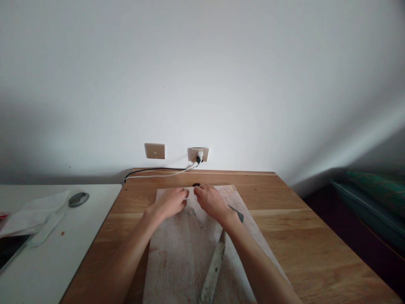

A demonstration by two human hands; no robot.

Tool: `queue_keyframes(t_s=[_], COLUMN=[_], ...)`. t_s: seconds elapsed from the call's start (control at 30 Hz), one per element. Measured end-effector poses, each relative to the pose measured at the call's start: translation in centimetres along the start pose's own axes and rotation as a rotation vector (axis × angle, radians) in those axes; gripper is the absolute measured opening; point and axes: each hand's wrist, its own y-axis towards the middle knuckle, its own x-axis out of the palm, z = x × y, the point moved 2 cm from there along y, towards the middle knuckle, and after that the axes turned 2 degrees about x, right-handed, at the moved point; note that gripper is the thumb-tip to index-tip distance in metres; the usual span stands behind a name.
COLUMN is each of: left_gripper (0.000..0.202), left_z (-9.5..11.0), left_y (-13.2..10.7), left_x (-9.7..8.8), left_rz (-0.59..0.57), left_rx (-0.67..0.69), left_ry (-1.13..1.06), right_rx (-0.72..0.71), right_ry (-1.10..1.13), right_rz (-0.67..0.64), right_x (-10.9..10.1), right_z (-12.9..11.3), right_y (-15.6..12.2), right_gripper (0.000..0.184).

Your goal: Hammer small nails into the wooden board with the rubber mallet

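Note:
A pale, worn wooden board (177, 261) lies on the brown table. Over its far end, my left hand (173, 202) has its fingers curled in. My right hand (210, 200) is close beside it, fingers bent and pressed together, with a small gap between the two hands. Whatever the fingertips pinch is too small or hidden to name. Just nearer than the hands, several thin nails (190, 212) lie loose on the board. Partly under my right forearm rests a hammer; its worn handle (212, 272) points toward me and its dark head (237, 213) shows past the wrist.
Behind the brown table (284, 228), a white wall holds a socket (204, 155) with plugs and cables (158, 173). To the left stands a white table (91, 236) with a round grey cable cover (79, 199) and white paper or cloth (38, 211).

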Motion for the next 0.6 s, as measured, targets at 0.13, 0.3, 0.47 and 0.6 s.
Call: queue_keyframes(t_s=[0.13, 0.3, 0.47, 0.6], left_gripper=[0.021, 0.019, 0.017, 0.016], left_z=[0.3, 1.0, 1.7, 2.6], left_y=[-0.3, -1.1, -1.9, -4.1], left_x=[-0.8, -2.4, -3.3, -2.9], left_rz=[-0.019, 0.014, 0.068, 0.097], left_rx=[-0.032, -0.041, -0.052, -0.12], left_ry=[0.007, 0.005, -0.042, -0.002], right_rx=[-0.034, -0.032, -0.003, 0.225], right_ry=[0.055, 0.137, 0.408, 0.2], right_rz=[0.025, 0.135, 0.501, 0.627], right_x=[-0.8, -1.3, 0.9, 4.9], right_z=[-0.4, -1.2, 1.0, 5.7], right_y=[-3.1, -9.8, -17.0, -21.5], right_gripper=[0.017, 0.019, 0.02, 0.025])
